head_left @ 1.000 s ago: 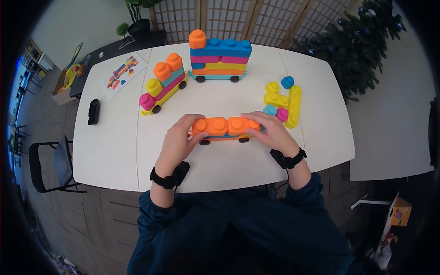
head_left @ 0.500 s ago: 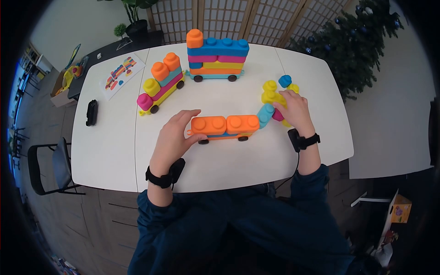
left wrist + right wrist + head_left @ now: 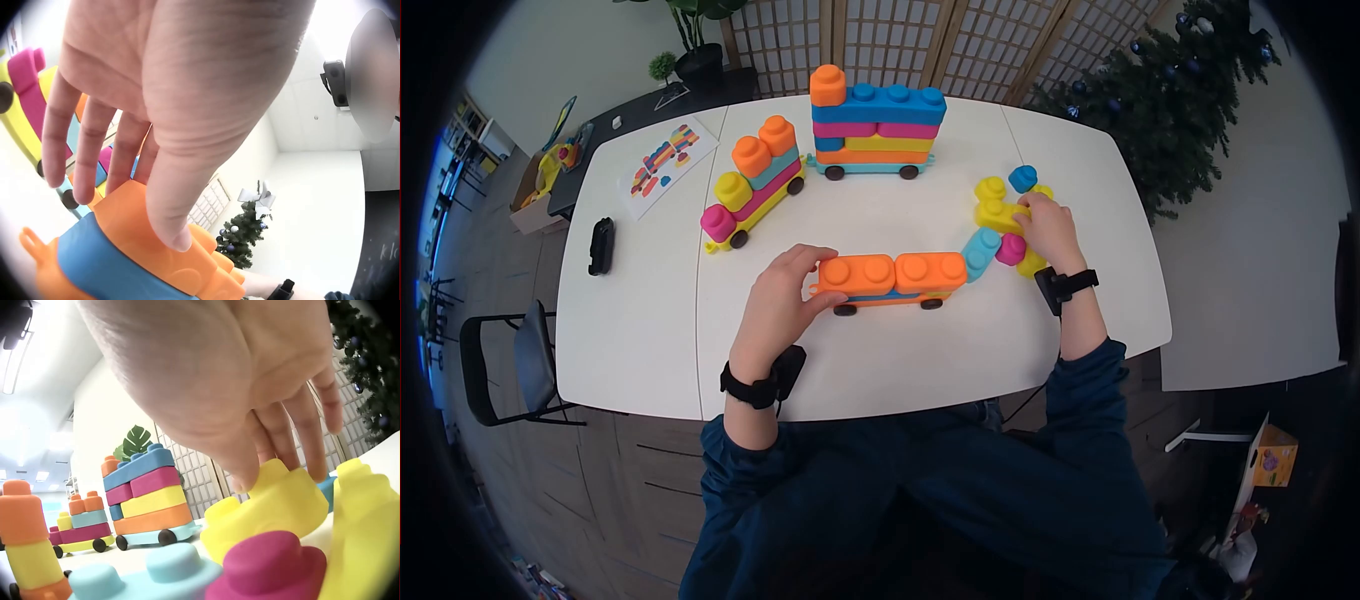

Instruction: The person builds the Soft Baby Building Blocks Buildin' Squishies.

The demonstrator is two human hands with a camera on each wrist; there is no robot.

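In the head view, my left hand (image 3: 782, 295) holds the left end of a wheeled toy wagon (image 3: 890, 298). Its thumb lies on the near side of an orange block (image 3: 856, 272), fingers at the far side. A second orange block (image 3: 930, 271) sits beside it on top; blue shows beneath in the left wrist view. To the right, my right hand (image 3: 1050, 235) pinches a yellow block (image 3: 275, 503) from above, thumb and fingertips at its stud. A pink block (image 3: 269, 565), a light blue block (image 3: 980, 253) and a long yellow block (image 3: 362, 531) lie around that hand.
Two built wagons stand farther back: a tall multicoloured one (image 3: 875, 130) and a yellow-based one (image 3: 752, 190). A blue block (image 3: 1023, 179) lies behind the right hand. A picture sheet (image 3: 667, 165) and a black object (image 3: 601, 246) are on the table's left (image 3: 630, 340).
My right hand has left the wagon's right orange block and moved right to the loose blocks, taking hold of the yellow one. My left hand stays at the wagon's left end.
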